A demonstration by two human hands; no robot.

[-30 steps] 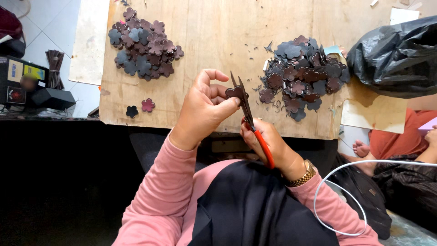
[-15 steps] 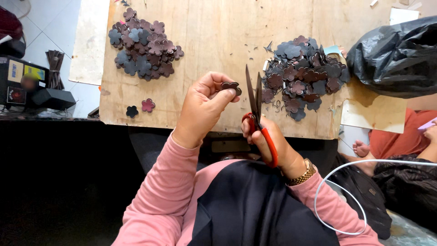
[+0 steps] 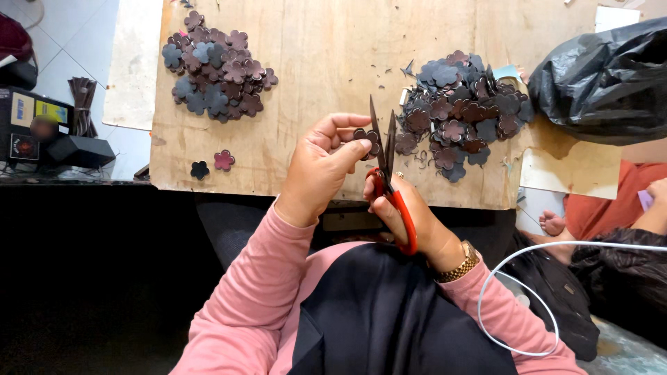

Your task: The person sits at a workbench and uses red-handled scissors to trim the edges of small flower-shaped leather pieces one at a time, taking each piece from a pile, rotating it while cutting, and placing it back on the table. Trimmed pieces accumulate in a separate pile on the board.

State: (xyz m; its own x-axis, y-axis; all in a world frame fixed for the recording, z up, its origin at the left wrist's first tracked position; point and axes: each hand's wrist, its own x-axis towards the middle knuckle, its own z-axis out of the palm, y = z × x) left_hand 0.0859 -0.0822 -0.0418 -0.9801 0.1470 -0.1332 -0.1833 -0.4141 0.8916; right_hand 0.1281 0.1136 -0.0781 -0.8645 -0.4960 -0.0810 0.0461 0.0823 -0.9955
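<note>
Swung upright since a second ago: scissors [image 3: 386,163], then slanted across the flower piece, now standing near vertical with blades parted in a narrow V and tips pointing away over the board [image 3: 306,62]. Shifted too: flower piece [image 3: 364,137], then out at the blade, now drawn back a little and pinched just left of the blades, touching or almost touching them. Seems to mark a pause between snips, with the piece being turned for another edge; trimming judged not finished on this one.

Far left, off the board: dark boxes [image 3: 42,132] on the floor, unmoved. Upper left of the board: left pile [image 3: 215,66] of flower shapes in dark purple and grey, same as before. Below it, near the front edge: two loose flowers [image 3: 212,165], one dark, one pinkish, lying apart from the pile.

Centre: left hand [image 3: 323,167] closed on the flower piece between thumb and fingertips, pink sleeve behind. Just right: right hand [image 3: 406,212] wrapped around the red handles, fingers through the loops, gold watch at the wrist.

Right of the blades: right pile [image 3: 462,114] of similar shapes with small offcuts scattered around. Far right: black plastic bag [image 3: 604,76] and another person's orange sleeve [image 3: 597,201], both clear of the work.
</note>
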